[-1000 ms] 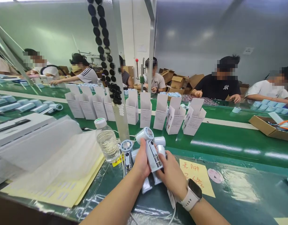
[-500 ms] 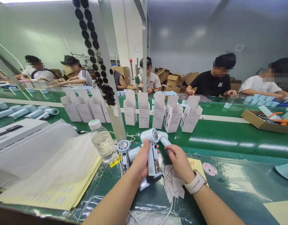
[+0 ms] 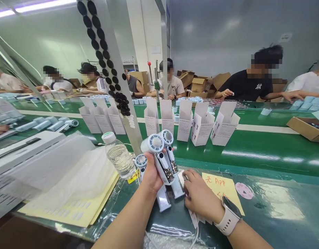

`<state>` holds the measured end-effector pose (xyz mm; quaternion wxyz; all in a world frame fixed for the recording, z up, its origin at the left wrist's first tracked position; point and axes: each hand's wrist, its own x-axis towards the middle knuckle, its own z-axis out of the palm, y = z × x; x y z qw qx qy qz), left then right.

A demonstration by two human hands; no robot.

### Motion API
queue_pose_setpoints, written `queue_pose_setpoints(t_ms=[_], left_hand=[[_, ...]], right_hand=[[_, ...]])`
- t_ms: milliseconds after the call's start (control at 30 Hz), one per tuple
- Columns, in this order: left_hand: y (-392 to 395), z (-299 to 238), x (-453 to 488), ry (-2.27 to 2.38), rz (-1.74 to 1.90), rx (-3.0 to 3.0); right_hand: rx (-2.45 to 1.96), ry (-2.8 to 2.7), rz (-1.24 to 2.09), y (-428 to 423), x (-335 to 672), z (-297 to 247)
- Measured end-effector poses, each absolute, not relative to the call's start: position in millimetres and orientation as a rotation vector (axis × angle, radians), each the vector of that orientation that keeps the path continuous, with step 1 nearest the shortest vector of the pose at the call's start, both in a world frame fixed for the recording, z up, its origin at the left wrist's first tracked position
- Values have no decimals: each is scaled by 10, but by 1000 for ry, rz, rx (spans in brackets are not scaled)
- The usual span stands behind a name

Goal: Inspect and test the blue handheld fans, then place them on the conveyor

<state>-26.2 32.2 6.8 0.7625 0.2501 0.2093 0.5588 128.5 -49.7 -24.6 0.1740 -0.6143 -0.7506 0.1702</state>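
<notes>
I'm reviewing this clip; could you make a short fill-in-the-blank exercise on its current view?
1. The left hand grips a light-blue, round-headed plastic fan with an exposed circuit ____.
2. The square-faced watch behind the right hand has a ____ strap.
3. White, open-topped cardboard boxes stand on a glossy ____ conveyor belt.
4. Red handwriting on the yellow paper sheet includes the Latin letters ____.

Missing words: board; white; green; APP.

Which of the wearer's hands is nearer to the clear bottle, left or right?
Left. The left hand holds a light-blue device to the right of the bottle; the right hand is farther right, by the yellow note.
</notes>
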Motion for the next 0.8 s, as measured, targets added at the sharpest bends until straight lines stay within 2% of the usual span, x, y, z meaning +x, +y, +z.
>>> queue_pose_setpoints(t_ms=[100,267,333,500,800], left_hand=[[306,136,-276,398,1161,536],[302,143,-272,343,1154,535],[298,125,-254,345,1189,544],[251,115,-204,360,1190,585],[213,122,-183,372,1165,665]], right_hand=[[-1774,-1929,595,-509,1284,-186],[-1419,-1490,1360,-561,1297,-23],[-1305,-1378,1520,-576,1216,-21],[-1264,-1258,1406,-634,926,-73],[-1331,-1362,1226,-676,919,-25]])
